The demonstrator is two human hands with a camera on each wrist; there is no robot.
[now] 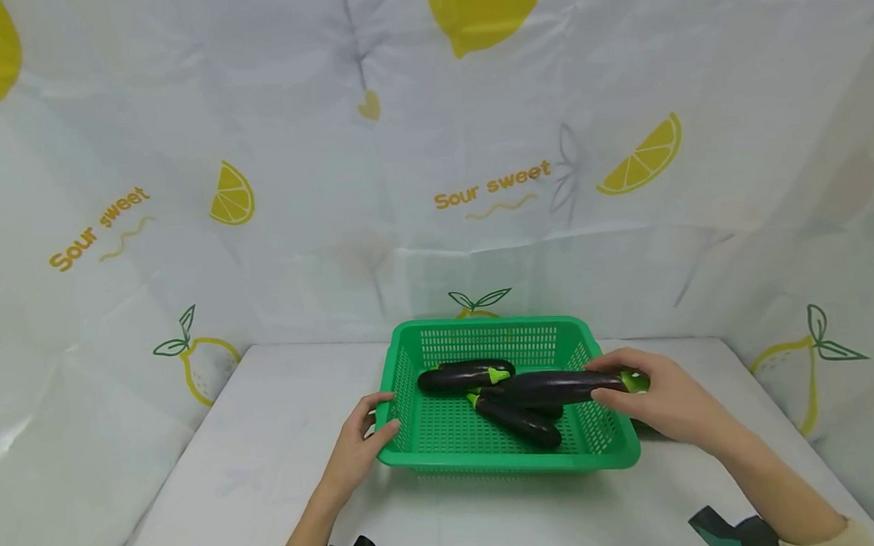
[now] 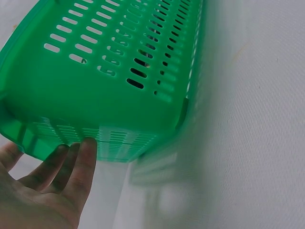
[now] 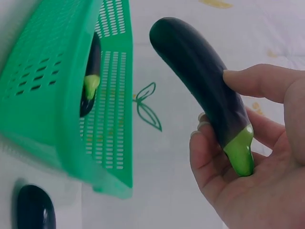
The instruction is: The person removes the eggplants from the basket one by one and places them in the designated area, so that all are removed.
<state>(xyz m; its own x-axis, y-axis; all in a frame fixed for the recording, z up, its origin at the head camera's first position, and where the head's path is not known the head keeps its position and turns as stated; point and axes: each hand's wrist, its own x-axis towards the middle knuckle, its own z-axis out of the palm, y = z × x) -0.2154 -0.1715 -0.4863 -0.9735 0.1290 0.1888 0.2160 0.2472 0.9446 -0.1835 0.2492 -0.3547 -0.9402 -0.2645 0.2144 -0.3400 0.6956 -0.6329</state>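
Observation:
A green slotted basket (image 1: 448, 452) stands on the white table. Two dark purple eggplants lie in it, one at the back (image 1: 462, 377) and one nearer the front (image 1: 517, 421). My right hand (image 1: 609, 379) grips a third eggplant (image 1: 549, 387) near its green stem end, holding it level over the basket's right half. In the right wrist view that eggplant (image 3: 200, 81) lies between my thumb and fingers (image 3: 205, 138), beside the basket (image 3: 43, 95). My left hand (image 1: 381, 414) holds the basket's front left corner, thumb on the rim. Its fingers (image 2: 83, 160) press the outer wall (image 2: 95, 86).
A lemon-print cloth backdrop (image 1: 477, 187) closes in the table at the back and both sides. White tabletop (image 1: 267, 450) lies left of the basket and in front of it. A dark rounded thing (image 3: 33, 210) shows at the right wrist view's lower left.

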